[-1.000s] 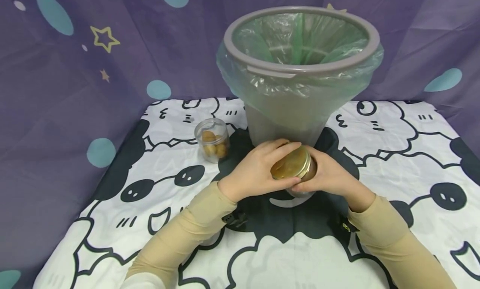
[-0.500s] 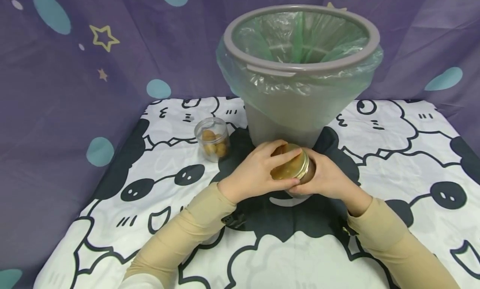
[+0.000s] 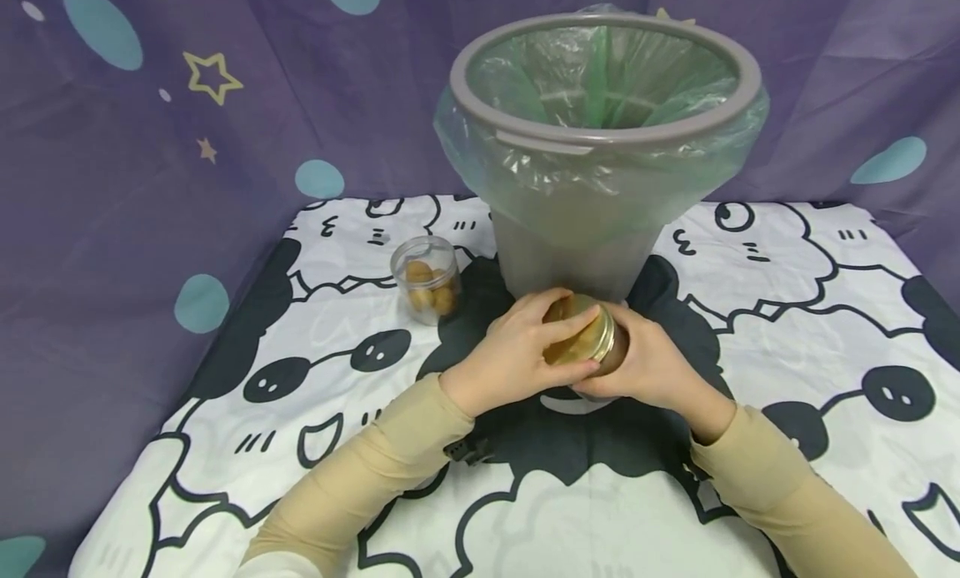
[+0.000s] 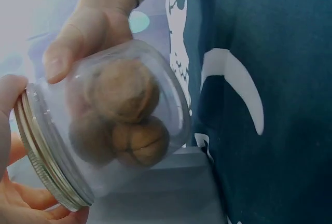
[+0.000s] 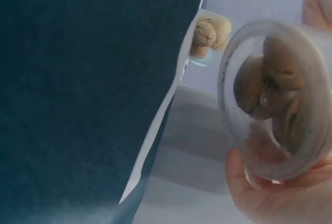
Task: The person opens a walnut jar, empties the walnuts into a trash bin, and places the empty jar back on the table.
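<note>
A clear plastic jar (image 4: 127,115) with several walnuts (image 4: 140,141) inside is held tilted, off the cloth, in front of the bin. Its gold screw lid (image 3: 588,344) is on. My left hand (image 3: 513,349) grips the lid from the left, thumb and fingers spread round its edge. From the other side my right hand (image 3: 656,365) holds the jar's body, seen too in the right wrist view with its fingers (image 5: 236,175) by the jar's base. To the left stands a second clear jar (image 3: 425,279), lidless, with several round brown pieces inside that look like walnuts.
A grey bin (image 3: 570,253) lined with a pale green plastic bag (image 3: 600,182) rises directly behind the hands. A white and black cartoon-print cloth (image 3: 600,520) covers the table. Purple patterned fabric (image 3: 150,186) hangs behind and at the left.
Both hands, with the lidded jar between them, have moved slightly toward me. The grip on lid and body looks the same. The second jar has stayed in place.
</note>
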Motion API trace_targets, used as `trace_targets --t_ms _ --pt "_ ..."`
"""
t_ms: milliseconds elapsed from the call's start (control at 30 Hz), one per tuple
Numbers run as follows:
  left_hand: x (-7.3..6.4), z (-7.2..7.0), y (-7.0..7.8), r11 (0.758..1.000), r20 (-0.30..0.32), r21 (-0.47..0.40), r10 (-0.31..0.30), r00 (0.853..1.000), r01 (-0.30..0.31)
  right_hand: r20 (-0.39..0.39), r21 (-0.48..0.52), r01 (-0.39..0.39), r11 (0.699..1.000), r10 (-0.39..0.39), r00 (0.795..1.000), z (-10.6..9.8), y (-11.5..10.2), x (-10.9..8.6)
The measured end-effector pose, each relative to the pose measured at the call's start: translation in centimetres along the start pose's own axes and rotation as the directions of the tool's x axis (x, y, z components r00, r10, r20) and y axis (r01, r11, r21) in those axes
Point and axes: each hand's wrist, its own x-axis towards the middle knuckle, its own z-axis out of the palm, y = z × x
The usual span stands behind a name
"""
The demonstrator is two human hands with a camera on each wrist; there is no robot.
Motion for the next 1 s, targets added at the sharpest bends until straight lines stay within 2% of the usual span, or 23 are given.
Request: trace_targets --t_ms 167,300,400,500,633,767,1000 --pt "-0.1 0.3 0.3 0.998 -0.036 -0.007 -0.060 0.998 0.059 -0.054 -0.035 0.000 0.999 -0.002 0.999 0.5 -0.2 0.0" --pt "0.0 0.2 0.4 0.996 -0.054 -0.022 -0.088 0.995 0.087 -0.055 -0.025 -0.012 1.000 0.010 0.998 0.5 -0.4 0.1" --pt "0.1 -0.2 0.5 0.996 -0.075 -0.035 -0.083 0.994 0.080 -0.025 -0.002 -0.018 1.000 0.018 1.000 0.0 -0.3 0.0" --pt "0.1 -0.6 0.5 0.998 -0.096 -0.033 -0.062 0.993 0.059 0.041 0.036 -0.025 0.999 0.023 0.999 -0.7 0.1 -0.2" --pt "0.2 -0.7 0.4 0.999 -0.100 -0.022 -0.033 0.994 0.031 0.094 0.051 -0.010 0.999 0.005 0.996 -1.1 0.6 -0.3" --pt "0.2 -0.6 0.2 0.999 -0.097 -0.029 -0.019 0.995 0.016 0.055 0.004 0.030 1.000 -0.031 0.998 -0.9 0.7 -0.2" --pt "0.5 -0.7 0.2 0.999 -0.087 -0.034 -0.042 0.995 0.039 -0.027 -0.001 0.026 1.000 -0.026 0.999 -0.2 -0.1 -0.4"
